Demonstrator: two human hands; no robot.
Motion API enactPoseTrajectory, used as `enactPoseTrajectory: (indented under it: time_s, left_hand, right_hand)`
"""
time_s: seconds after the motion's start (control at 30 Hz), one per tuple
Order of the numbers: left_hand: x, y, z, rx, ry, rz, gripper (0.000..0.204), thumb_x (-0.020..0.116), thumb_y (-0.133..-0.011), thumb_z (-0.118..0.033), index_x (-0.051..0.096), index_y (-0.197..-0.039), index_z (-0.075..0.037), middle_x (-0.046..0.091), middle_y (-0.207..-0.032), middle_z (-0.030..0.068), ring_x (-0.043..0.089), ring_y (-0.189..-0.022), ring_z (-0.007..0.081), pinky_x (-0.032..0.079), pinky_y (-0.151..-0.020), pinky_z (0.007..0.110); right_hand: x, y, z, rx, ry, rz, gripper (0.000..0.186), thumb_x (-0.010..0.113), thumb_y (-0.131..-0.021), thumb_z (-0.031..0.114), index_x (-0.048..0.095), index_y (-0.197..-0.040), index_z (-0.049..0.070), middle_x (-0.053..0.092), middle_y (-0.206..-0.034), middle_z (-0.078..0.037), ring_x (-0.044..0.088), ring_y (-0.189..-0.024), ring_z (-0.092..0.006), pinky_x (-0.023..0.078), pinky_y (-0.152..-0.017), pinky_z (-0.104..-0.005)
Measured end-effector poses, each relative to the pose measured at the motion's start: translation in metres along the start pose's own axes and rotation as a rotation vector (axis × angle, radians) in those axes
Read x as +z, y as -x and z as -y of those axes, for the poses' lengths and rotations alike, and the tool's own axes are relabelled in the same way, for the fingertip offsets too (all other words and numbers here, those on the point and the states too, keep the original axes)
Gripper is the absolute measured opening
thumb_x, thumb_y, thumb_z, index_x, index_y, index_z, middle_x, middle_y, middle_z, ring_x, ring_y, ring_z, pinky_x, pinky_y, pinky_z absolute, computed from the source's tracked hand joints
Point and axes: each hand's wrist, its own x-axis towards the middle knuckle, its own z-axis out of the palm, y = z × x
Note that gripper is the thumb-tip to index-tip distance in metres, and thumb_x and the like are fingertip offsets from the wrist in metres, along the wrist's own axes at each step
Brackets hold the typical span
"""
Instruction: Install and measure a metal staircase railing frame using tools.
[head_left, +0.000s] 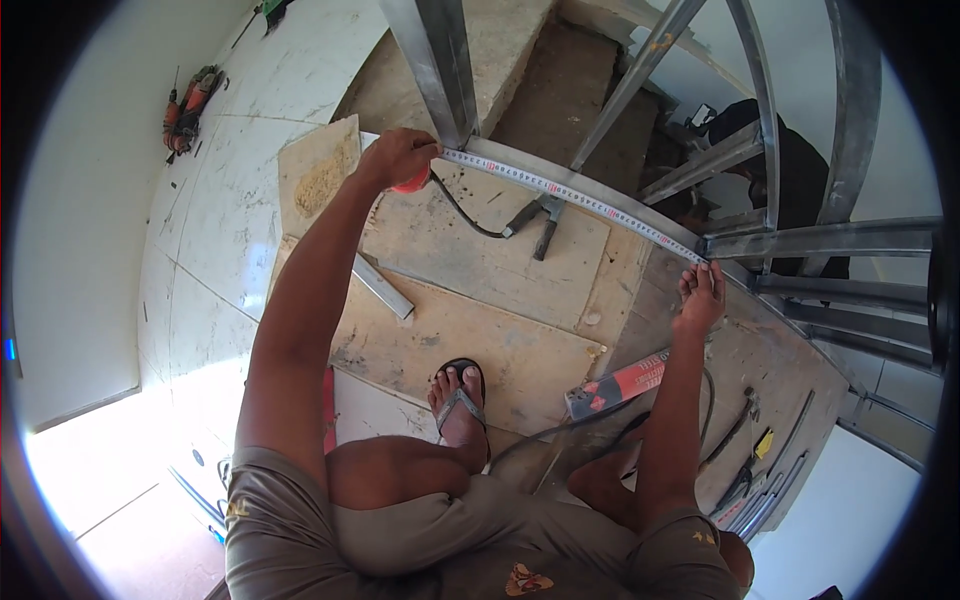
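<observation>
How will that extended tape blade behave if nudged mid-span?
The tape blade would probably flex or twist, being a thin, narrow strip. With the left hand on the red case and the right hand at the other end, it may resist sliding.

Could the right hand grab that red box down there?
Probably yes: the red box lies close by, and nothing seems to rest on it. But the right hand is at the tape measure, so it must leave that first.

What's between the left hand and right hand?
Head view: a stretched white tape measure blade runs from left hand to right hand, alongside a metal bar.
</observation>
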Motion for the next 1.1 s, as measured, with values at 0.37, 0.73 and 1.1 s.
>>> enactPoseTrajectory:
  time_s: [0.37, 0.73, 1.1]
  left_hand:
    - [0.003, 0.002, -0.004, -0.018, -0.023, -0.063, 0.036, 0.064, -0.086, -0.04, 0.075, -0.103, -0.01, 0.073, -0.096, 0.0168, 0.071, -0.09, 0.034, 0.054, -0.081, 0.042]
    - [-0.005, 0.009, -0.019, -0.058, -0.048, -0.04, 0.044, 0.072, -0.084, -0.042, 0.074, -0.098, -0.001, 0.072, -0.085, 0.0193, 0.071, -0.076, 0.0302, 0.054, -0.071, 0.039]
    - [0.0, 0.006, -0.004, 0.094, 0.025, -0.066, 0.039, 0.073, -0.085, -0.039, 0.073, -0.093, 0.0, 0.07, -0.085, 0.0192, 0.069, -0.078, 0.0299, 0.052, -0.073, 0.038]
  right_hand:
    - [-0.001, -0.003, 0.0, 0.005, 0.001, -0.001, 0.033, 0.07, -0.091, 0.014, 0.062, -0.122, 0.006, 0.069, -0.094, -0.005, 0.065, -0.075, -0.0115, 0.052, -0.064, -0.0242]
    - [-0.002, -0.002, -0.002, -0.031, -0.014, -0.001, 0.032, 0.071, -0.09, 0.014, 0.063, -0.121, 0.007, 0.068, -0.095, -0.003, 0.065, -0.076, -0.0116, 0.052, -0.064, -0.0244]
    - [-0.004, -0.009, -0.014, -0.118, -0.09, -0.005, 0.027, 0.069, -0.09, 0.007, 0.066, -0.116, 0.004, 0.068, -0.092, -0.005, 0.065, -0.071, -0.0146, 0.051, -0.058, -0.0251]
